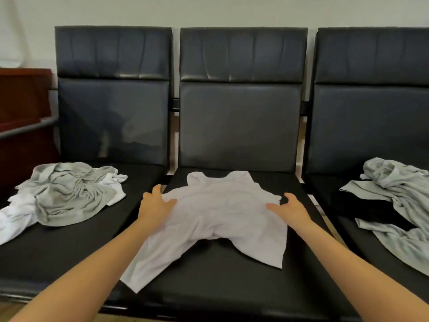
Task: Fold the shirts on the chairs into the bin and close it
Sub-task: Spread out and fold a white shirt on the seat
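A white shirt (216,212) lies spread on the middle chair seat (220,282), collar toward the backrest, its lower part bunched and split into two flaps. My left hand (155,202) rests at the shirt's left shoulder with fingers spread. At the right shoulder edge my right hand (289,206) touches the cloth with relaxed, slightly curved fingers. Neither hand grips the fabric. No bin is in view.
A crumpled grey shirt (67,194) over a white one (14,221) sits on the left chair. More grey shirts (399,205) and a black garment (366,210) lie on the right chair. A red-brown cabinet (23,101) and a grey rail (27,127) stand at far left.
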